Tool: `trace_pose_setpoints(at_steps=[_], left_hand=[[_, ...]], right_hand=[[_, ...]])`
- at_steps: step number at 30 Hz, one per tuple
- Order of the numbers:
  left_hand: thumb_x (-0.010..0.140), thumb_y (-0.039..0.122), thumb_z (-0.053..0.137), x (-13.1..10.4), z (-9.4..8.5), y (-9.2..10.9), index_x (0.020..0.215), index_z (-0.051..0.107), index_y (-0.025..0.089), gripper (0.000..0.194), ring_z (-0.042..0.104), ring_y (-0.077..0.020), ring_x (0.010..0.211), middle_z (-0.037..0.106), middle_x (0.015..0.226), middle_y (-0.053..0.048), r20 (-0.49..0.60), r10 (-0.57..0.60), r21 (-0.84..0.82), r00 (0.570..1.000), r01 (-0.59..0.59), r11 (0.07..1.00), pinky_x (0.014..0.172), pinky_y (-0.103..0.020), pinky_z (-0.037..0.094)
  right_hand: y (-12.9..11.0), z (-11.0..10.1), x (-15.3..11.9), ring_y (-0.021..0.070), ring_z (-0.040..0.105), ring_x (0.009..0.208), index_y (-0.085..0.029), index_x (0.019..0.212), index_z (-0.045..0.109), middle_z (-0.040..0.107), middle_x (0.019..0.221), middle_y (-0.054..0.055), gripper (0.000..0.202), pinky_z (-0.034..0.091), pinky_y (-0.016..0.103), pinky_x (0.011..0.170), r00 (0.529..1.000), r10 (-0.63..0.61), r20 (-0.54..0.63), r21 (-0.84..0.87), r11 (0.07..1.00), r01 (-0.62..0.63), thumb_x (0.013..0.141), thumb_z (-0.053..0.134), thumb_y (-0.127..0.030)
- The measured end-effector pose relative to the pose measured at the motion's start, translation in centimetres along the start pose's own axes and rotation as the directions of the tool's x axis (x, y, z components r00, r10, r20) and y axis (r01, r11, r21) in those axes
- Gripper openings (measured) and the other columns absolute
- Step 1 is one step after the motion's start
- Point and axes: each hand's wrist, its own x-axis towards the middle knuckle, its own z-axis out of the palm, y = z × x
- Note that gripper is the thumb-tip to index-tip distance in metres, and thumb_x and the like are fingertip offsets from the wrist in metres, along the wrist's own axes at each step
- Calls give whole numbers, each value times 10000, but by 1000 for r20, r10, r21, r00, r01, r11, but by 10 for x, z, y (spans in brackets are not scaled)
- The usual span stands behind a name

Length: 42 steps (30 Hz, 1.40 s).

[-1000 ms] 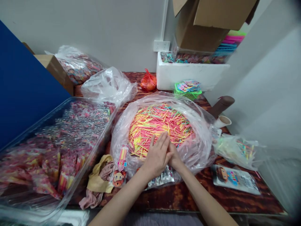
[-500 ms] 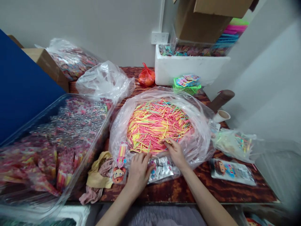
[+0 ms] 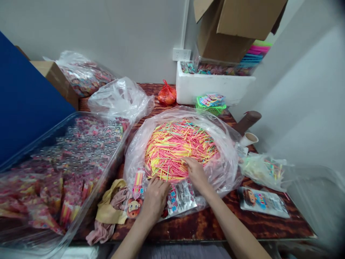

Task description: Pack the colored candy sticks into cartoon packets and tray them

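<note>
A clear plastic bag (image 3: pixel 226 162) lies spread open in the middle, heaped with thin pink, yellow and green sticks (image 3: pixel 180 147). My left hand (image 3: pixel 156 196) is at the near edge of the heap, its fingers bent down by the sticks; whether it grips any is too small to tell. My right hand (image 3: pixel 196 172) reaches over the heap's near right side, fingertips at the sticks, their grip unclear. Silver printed packets (image 3: pixel 183 198) lie between my hands. Left of my left hand is a filled stick packet (image 3: pixel 138 183) above a packet with a cartoon face (image 3: pixel 134 207).
A large clear tub (image 3: pixel 107 167) of filled packets stands left, with cloths (image 3: pixel 111 208) beside it. At the back are a red bag (image 3: pixel 167 94), a white foam box (image 3: pixel 212 86) and a green basket (image 3: pixel 211 104). Right: a paper cup (image 3: pixel 248 139) and silver packs (image 3: pixel 262 202).
The view has tilted up slightly, so things sit lower. My left hand has turned, its fingers bent closer to the heap's edge. My right hand has shifted slightly left, and more of the silver packets shows.
</note>
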Motion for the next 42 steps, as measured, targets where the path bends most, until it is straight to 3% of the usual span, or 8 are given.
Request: trace_pose_setpoints(at_steps=[3, 6, 11, 14, 18, 21, 27, 42], left_hand=[[938, 166, 450, -4, -9, -4, 1182, 623, 232, 306, 633, -199, 930, 699, 996, -59, -75, -22, -129, 997, 12, 992, 1034, -477, 391], [926, 173, 451, -7, -23, -4, 1116, 668, 252, 300, 631, -208, 1001, 705, 1046, -53, -136, -166, -358, 977, 108, 928, 1002, -431, 421], [848, 341, 594, 2, -41, 4, 879, 676, 209, 159, 639, -181, 790, 686, 834, -20, 64, -593, -754, 803, 428, 499, 713, -267, 498], [798, 436, 641, 10, -47, 11, 766, 627, 194, 245, 552, -136, 616, 585, 664, 24, 163, -643, -825, 748, 461, 326, 579, -215, 443], [790, 491, 639, 12, -45, 19, 681, 573, 188, 328, 496, -119, 595, 519, 620, 35, 184, -651, -849, 736, 453, 273, 553, -193, 408], [813, 469, 621, 7, -41, 18, 658, 567, 189, 325, 516, -132, 616, 529, 621, 25, 243, -615, -821, 750, 497, 282, 574, -209, 424], [746, 344, 681, -2, -42, 4, 895, 724, 207, 207, 625, -226, 983, 706, 894, -36, 260, -598, -812, 758, 507, 290, 847, -294, 474], [770, 442, 687, -4, -44, 12, 760, 590, 185, 275, 525, -97, 600, 580, 666, 51, 242, -706, -915, 665, 398, 61, 596, -189, 436]], right_hand=[[0, 1, 9, 226, 626, 984, -194, 1002, 666, 705, 993, 97, 365, 460, 372, 897, 1000, -17, 23, -138, 990, 20, 831, 382, -43], [2, -1, 12, 224, 637, 880, -193, 898, 641, 688, 887, 81, 281, 477, 345, 801, 999, 28, -27, -74, 997, -30, 842, 388, -83], [-2, -5, 9, 211, 646, 840, -208, 833, 616, 685, 842, 46, 166, 485, 337, 781, 979, 183, -92, 300, 942, -148, 895, 472, -265], [-11, -3, 5, 194, 657, 788, -211, 838, 621, 689, 802, 24, 138, 508, 346, 792, 952, 300, -62, 609, 767, -202, 855, 578, -341], [-29, 3, -2, 187, 665, 710, -208, 852, 633, 697, 749, 15, 194, 532, 364, 763, 917, 394, 56, 850, 464, -251, 775, 700, -372], [-41, 6, -6, 186, 670, 714, -208, 839, 649, 705, 740, 15, 201, 534, 349, 747, 903, 423, 78, 892, 375, -253, 746, 737, -363], [-56, 9, -15, 173, 666, 737, -214, 847, 681, 708, 761, 8, 104, 526, 315, 738, 932, 349, 93, 863, 438, -250, 796, 686, -304], [-70, 8, -36, 181, 656, 818, -249, 886, 732, 715, 825, 12, 130, 488, 291, 782, 980, 182, 84, 730, 658, -185, 859, 610, -213]])
